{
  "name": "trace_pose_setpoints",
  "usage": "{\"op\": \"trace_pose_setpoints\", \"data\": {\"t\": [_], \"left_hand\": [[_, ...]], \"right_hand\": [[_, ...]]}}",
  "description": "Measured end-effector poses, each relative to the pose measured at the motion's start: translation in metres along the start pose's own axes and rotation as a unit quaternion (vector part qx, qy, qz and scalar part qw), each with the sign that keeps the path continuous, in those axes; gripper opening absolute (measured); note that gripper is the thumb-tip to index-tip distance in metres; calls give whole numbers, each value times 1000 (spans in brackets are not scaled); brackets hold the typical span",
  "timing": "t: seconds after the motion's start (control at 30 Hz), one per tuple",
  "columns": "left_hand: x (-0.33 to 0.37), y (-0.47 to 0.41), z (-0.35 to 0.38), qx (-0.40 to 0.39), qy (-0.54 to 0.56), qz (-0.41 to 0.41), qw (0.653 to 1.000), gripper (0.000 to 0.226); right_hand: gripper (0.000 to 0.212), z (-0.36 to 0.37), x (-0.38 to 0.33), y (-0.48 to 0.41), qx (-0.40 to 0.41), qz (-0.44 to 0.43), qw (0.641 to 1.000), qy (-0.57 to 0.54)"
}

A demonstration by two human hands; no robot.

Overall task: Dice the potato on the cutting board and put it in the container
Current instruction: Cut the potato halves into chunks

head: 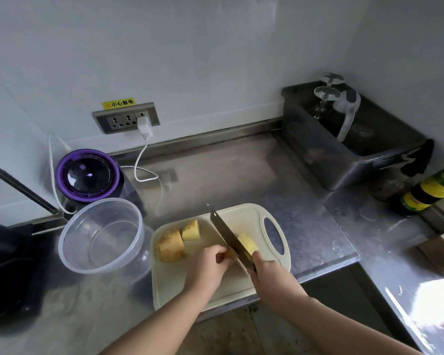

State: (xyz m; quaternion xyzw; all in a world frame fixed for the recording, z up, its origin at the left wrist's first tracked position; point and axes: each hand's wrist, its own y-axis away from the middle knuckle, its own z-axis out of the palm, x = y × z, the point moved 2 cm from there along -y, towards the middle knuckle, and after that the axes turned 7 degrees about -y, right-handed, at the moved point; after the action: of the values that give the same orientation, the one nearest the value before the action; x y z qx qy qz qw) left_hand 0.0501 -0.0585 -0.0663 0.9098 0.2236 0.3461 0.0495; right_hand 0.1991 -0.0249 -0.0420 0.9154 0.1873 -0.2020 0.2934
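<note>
A cream cutting board [244,216] lies at the counter's front edge. Two potato chunks with skin [170,247] [191,230] sit on its left part. My right hand [267,271] grips the handle of a dark cleaver [227,233], whose blade runs across the board. A yellow potato piece [248,243] lies just right of the blade. My left hand [210,263] has its fingers curled over a potato piece against the blade's left side; that piece is mostly hidden. A clear round container [72,254] stands left of the board and holds nothing.
A purple-rimmed appliance [87,172] stands behind the container, with a white cable [139,160] running to the wall socket. At the back right sits a grey bin [344,160] with upturned glasses. A bottle [426,190] stands at the right. A dark object [8,267] fills the left edge.
</note>
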Motion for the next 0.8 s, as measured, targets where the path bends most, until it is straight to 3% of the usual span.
{"op": "trace_pose_setpoints", "data": {"t": [0.2, 0.8], "left_hand": [[-2, -3, 1, -25, 34, -18, 999, 29], [-1, -3, -1, -14, -7, -27, 1000, 23]], "right_hand": [[22, -14, -9, 12, 42, -39, 998, 8], [39, -9, -16, 23, 15, -30, 999, 28]]}}
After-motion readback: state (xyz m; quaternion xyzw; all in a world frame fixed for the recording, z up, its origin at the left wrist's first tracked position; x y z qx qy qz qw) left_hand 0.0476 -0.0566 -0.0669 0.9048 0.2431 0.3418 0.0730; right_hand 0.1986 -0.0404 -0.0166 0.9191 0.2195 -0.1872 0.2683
